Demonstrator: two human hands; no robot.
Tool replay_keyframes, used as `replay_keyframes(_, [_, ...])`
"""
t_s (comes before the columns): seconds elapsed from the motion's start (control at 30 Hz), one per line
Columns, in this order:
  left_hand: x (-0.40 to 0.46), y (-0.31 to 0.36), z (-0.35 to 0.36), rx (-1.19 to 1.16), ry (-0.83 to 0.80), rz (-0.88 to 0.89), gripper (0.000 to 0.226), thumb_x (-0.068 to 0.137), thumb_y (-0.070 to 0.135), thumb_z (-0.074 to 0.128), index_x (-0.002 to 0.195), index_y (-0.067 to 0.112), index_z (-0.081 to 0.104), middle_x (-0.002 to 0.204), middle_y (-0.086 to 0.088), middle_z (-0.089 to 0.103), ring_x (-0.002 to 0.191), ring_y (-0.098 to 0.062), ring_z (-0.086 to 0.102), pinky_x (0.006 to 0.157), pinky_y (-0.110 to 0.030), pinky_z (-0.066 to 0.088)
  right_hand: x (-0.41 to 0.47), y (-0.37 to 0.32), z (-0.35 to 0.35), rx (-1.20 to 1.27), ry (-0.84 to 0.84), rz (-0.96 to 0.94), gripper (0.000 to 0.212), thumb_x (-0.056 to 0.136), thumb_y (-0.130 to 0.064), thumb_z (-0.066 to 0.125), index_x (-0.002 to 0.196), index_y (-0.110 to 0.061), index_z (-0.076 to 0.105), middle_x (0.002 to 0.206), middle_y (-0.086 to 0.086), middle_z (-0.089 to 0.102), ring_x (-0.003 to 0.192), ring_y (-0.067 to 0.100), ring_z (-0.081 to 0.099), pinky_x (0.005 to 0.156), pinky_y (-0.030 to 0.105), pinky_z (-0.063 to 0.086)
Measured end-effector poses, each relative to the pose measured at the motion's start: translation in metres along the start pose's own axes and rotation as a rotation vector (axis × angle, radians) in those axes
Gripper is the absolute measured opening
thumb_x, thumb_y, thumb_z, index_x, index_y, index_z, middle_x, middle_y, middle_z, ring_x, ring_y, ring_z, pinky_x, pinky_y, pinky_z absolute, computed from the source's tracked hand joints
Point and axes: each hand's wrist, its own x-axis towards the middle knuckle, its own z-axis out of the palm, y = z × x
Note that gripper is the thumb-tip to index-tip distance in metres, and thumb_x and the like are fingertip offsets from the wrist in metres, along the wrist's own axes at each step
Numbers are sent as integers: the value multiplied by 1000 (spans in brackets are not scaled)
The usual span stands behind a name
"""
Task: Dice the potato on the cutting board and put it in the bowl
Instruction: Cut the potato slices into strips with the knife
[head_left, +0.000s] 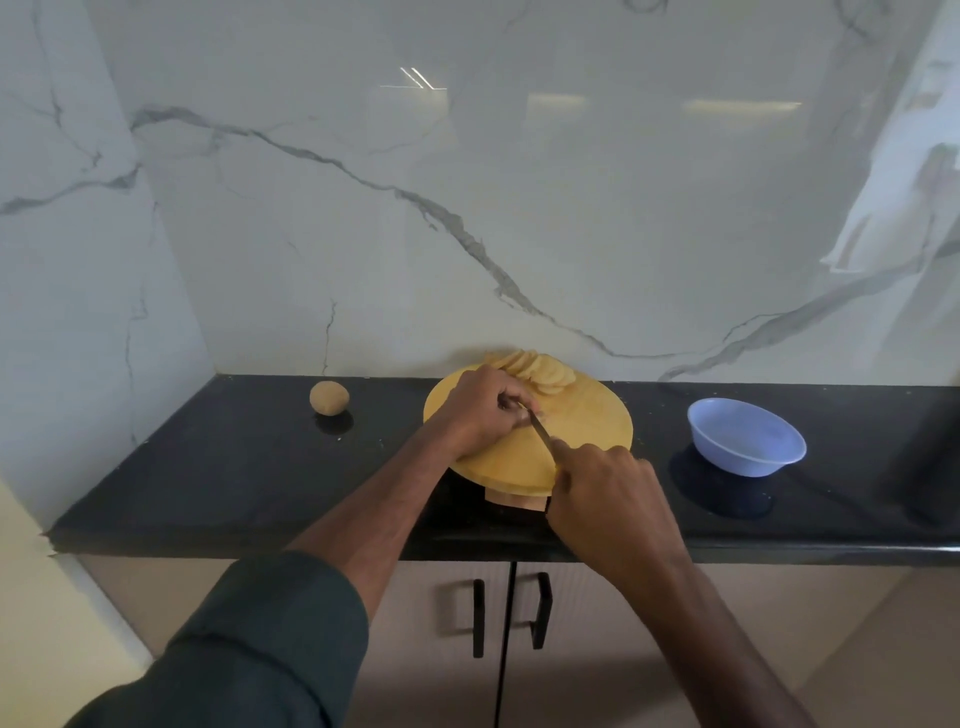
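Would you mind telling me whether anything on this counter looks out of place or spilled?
Nothing is spilled. The potato slices lie fanned at the far edge of the cutting board, the bowl stands upright and looks empty, and a whole potato waits apart to the left.

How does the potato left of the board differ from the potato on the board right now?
The whole potato sits uncut and rounded on the black counter, untouched; the potato slices lie fanned in flat overlapping rounds at the far edge of the cutting board. The whole one shows dull tan skin, the slices pale yellow cut faces. The whole one lies apart from both hands, the slices just beyond the left hand. Neither is in the bowl.
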Motion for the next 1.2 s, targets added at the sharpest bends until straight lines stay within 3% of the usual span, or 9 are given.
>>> replay_keyframes(0.1, [-1,-1,0,-25,4,18,14,84,12,79,92,24,81,83,14,73,82,0,66,76,-24,56,-14,3,-12,34,-26,8,48,103,-24,41,151,-27,46,81,-5,62,77,17,63,78,36,58])
replay_keyframes(0.2, [-4,-3,-2,-56,31,-3,20,82,14,81,101,19,80,77,12,73,78,2,66,74,-13,51,-20,5,-26,80,55,31,44,104,-22,45,147,-28,52,80,-7,63,73,11,61,77,33,57])
replay_keyframes(0.33, [-6,-5,-4,-103,88,-46,27,79,13,78,105,17,78,77,7,75,75,-1,69,79,-18,54,-6,0,-23,101,135,59,44,103,-19,47,146,-26,55,87,0,71,75,16,64,81,40,58])
replay_keyframes(0.5, [-7,-4,-4,-117,106,-72,29,79,5,78,105,15,76,73,6,75,74,1,70,80,-16,52,13,-10,-3,105,123,56,46,100,-21,46,144,-29,55,84,0,69,74,20,65,76,39,58])
replay_keyframes(0.83, [-5,-4,-3,-120,107,-73,25,75,7,83,97,12,73,71,-2,74,70,-6,71,72,-10,48,20,-8,17,46,113,55,52,97,-26,40,148,-32,48,79,-1,64,72,22,63,67,39,58])
replay_keyframes(1.07, [2,-4,0,-67,45,-50,26,78,0,79,100,13,78,68,0,72,63,4,64,68,-3,42,24,-6,17,-32,43,14,45,94,-23,39,135,-25,58,83,2,62,77,26,59,62,36,41])
replay_keyframes(1.2, [5,-3,0,-22,34,-62,16,84,6,74,92,17,82,82,1,77,75,-3,68,67,-11,49,14,-6,15,-41,-10,-4,42,96,-25,38,134,-23,55,83,1,58,79,25,59,62,34,40])
